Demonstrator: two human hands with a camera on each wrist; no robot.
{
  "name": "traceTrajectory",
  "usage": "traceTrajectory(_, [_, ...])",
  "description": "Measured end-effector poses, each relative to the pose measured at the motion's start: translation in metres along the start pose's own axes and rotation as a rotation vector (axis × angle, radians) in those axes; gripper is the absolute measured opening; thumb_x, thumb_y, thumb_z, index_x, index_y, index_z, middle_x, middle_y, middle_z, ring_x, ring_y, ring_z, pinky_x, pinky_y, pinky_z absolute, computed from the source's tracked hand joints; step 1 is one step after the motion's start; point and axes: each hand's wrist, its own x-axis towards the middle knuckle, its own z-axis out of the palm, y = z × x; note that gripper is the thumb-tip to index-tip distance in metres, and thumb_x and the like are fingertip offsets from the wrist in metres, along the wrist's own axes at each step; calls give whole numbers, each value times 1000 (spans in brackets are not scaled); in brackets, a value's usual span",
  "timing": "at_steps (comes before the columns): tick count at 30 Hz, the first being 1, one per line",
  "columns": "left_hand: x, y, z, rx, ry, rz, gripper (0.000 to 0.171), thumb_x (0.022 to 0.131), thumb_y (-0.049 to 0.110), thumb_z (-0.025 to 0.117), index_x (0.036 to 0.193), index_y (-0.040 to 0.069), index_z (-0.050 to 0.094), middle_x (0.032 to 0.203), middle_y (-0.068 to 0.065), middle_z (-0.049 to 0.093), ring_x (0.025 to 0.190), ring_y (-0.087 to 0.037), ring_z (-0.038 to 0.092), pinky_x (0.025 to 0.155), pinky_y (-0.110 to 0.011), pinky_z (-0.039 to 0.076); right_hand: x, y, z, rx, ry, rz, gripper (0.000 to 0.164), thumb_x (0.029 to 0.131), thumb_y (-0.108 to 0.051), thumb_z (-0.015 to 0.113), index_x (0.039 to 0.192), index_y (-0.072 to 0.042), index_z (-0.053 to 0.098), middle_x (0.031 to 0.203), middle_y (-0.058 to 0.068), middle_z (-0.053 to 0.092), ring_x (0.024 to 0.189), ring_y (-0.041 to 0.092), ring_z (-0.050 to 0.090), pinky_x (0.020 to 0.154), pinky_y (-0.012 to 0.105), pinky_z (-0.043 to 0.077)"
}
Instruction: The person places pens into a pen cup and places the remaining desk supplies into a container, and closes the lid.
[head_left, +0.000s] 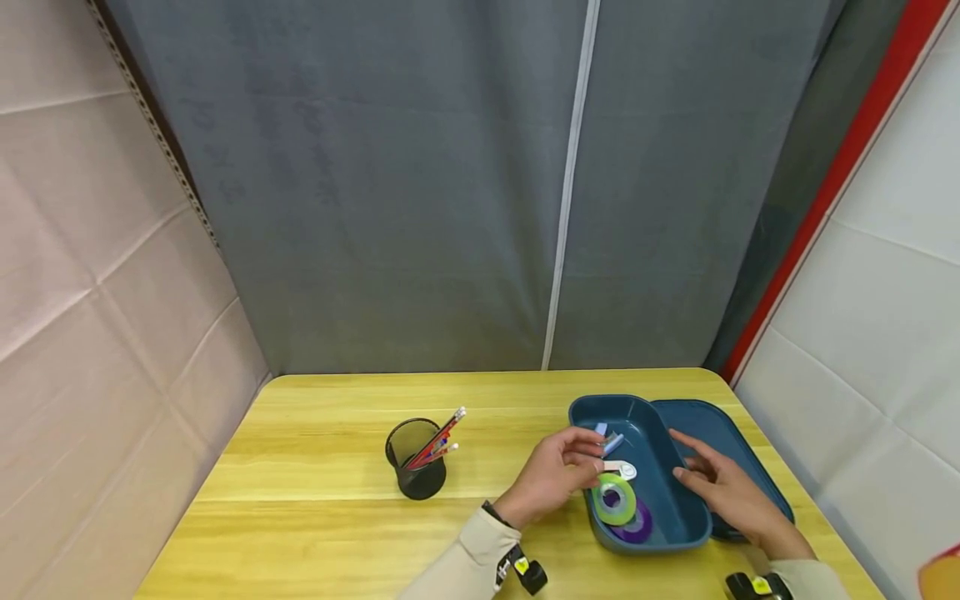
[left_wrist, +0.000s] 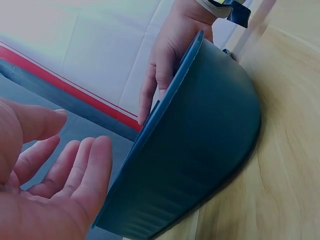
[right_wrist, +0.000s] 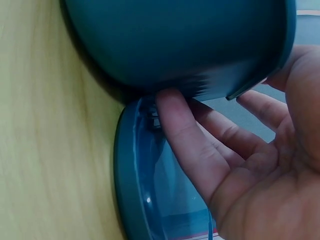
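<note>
A dark blue box stands at the table's right. Inside lie a green tape roll, a purple tape roll, a small white piece and light blue pieces. My left hand hovers at the box's left rim, fingers loosely bent; the left wrist view shows nothing between thumb and fingers. On the other side is my right hand, its fingers fairly straight. Its thumb appears to touch the outside wall. Partly hidden behind the box is a matching blue lid.
A black mesh pen cup holding several pencils stands left of my left hand on the wooden table. A grey curtain hangs behind the table, and white fabric walls flank it.
</note>
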Motion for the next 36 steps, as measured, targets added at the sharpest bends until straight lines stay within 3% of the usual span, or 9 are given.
traceTrajectory(7, [-3,-3,-6,69,33,22,32,98,9,73,129,12,69,128,-19,68,98,-7,67,81,-22,62,2,-3,-1,-9,21,4,73,106,-35,66,167,-13,32,151,34,50,126,40,58,74,34,57])
traceTrajectory(13, [-7,-7,-12,183,76,42,37,97,15,76,133,11,68,125,-7,71,102,-5,66,86,-19,57,2,-3,-1,13,17,3,74,105,-33,67,167,-12,33,152,35,49,127,41,57,70,34,57])
traceTrajectory(18, [-10,-10,-16,224,103,43,41,97,19,77,135,9,67,125,-7,70,102,-5,66,87,-21,57,2,-4,-1,-23,28,-13,73,105,-34,67,166,-10,34,152,36,49,133,46,56,80,34,59])
traceTrajectory(23, [-13,-13,-19,240,121,34,42,96,19,77,135,8,67,127,-12,70,102,-6,66,86,-22,57,1,-5,-1,-25,34,-22,73,105,-34,68,165,-10,35,151,35,50,132,46,56,82,36,59])
traceTrajectory(32, [-19,-16,-21,220,130,3,46,95,16,79,137,7,64,123,-10,69,100,-8,67,79,-22,58,0,-6,-1,-50,55,-48,72,105,-34,68,164,-7,37,150,34,52,132,47,57,99,55,59])
traceTrajectory(36, [-21,-17,-22,218,136,-7,47,94,16,79,137,7,63,123,-9,68,99,-7,67,78,-21,58,1,-6,0,-49,54,-46,72,105,-34,68,164,-6,38,149,34,53,131,46,58,100,57,58])
